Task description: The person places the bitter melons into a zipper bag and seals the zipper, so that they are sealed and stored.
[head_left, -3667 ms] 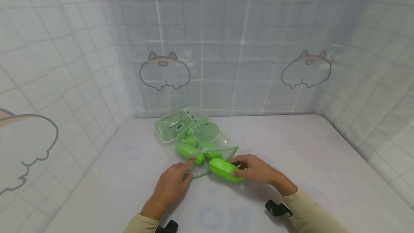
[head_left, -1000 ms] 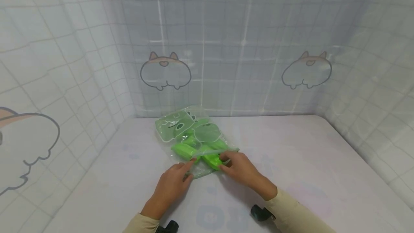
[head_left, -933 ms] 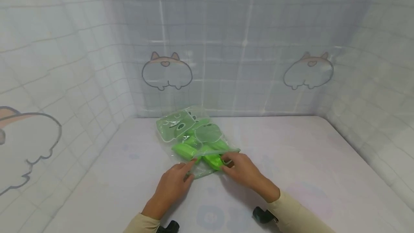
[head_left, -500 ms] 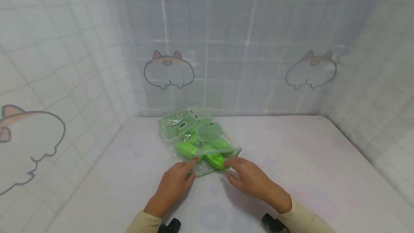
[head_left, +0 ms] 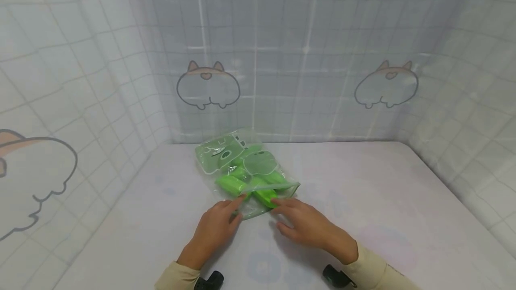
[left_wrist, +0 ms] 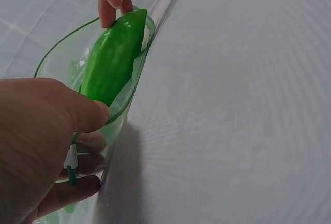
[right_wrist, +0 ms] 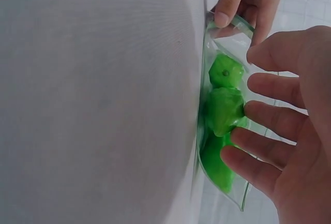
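Note:
A clear zip bag (head_left: 213,158) with green cartoon faces lies on the table, its mouth towards me. Several bright green, ridged, vegetable-shaped pieces (head_left: 230,185) are inside. One green ridged piece (left_wrist: 114,61) lies lengthwise in the bag's mouth, its tapered end at the rim. My left hand (head_left: 215,227) pinches the near-left rim, thumb on one side and fingers behind the plastic, beside a white zip slider (left_wrist: 71,158). My right hand (head_left: 308,225) is spread at the mouth's right side, fingertips against the near piece; in the right wrist view its fingers (right_wrist: 276,120) are loosely extended.
The white table (head_left: 363,182) extends left and right of the bag. A pale gridded curtain (head_left: 282,57) with cartoon animals rises behind and on both sides, close to the bag's far end. A black wrist camera (head_left: 337,276) sits below each sleeve.
The green piece my right hand gripped outside the mouth has gone into the bag. My right hand has let go and its fingers have straightened. My left hand stays on the rim.

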